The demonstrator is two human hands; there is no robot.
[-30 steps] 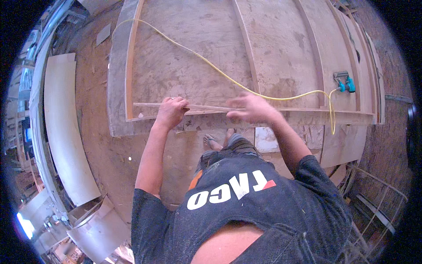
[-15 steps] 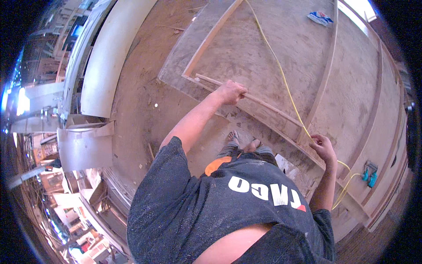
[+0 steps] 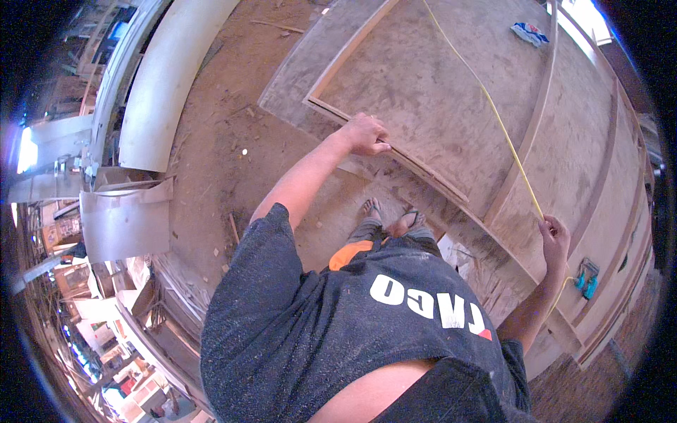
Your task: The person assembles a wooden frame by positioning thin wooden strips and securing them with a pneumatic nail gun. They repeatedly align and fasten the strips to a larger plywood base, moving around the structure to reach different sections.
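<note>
My left hand [image 3: 367,134] is closed around a thin wooden strip [image 3: 430,173], which runs along the near edge of a large wooden frame panel [image 3: 437,92]. Off to the right, my right hand [image 3: 555,240] pinches a thin yellow cord or hose [image 3: 509,139] above the panel. The cord stretches fairly straight from the hand toward the far edge; behind the hand, part of it passes by my forearm. A teal tool [image 3: 587,279] lies on the panel right of that hand.
Raised wooden ribs [image 3: 530,134] cross the panel. A blue and white packet [image 3: 529,34] lies near its far side. A curved pale sheet [image 3: 169,77] and stacked boards stand at the left. Wood scraps [image 3: 486,271] lie near my feet [image 3: 403,222].
My right hand has moved right, drawing the yellow cord over with it. The wooden strip in my left hand now sits closer along the panel's near edge.
</note>
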